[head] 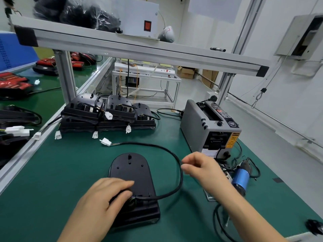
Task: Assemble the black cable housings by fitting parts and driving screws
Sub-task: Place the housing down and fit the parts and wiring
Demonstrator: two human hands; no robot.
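Note:
A black cable housing (132,173) lies flat on the green mat in front of me. Its black cable (176,158) loops out to the right and back to a white connector (106,142). My left hand (103,196) rests on the housing's near end, fingers laid over it where the cable enters. My right hand (201,167) hovers to the right of the cable loop, fingers loosely curled, thumb and forefinger close together; whether they pinch anything is too small to tell.
Several finished black housings (108,112) with white plugs are stacked at the back. A grey tape dispenser (208,126) stands at the right, and a blue electric screwdriver (242,177) lies beside it. An aluminium shelf frame (66,79) spans overhead.

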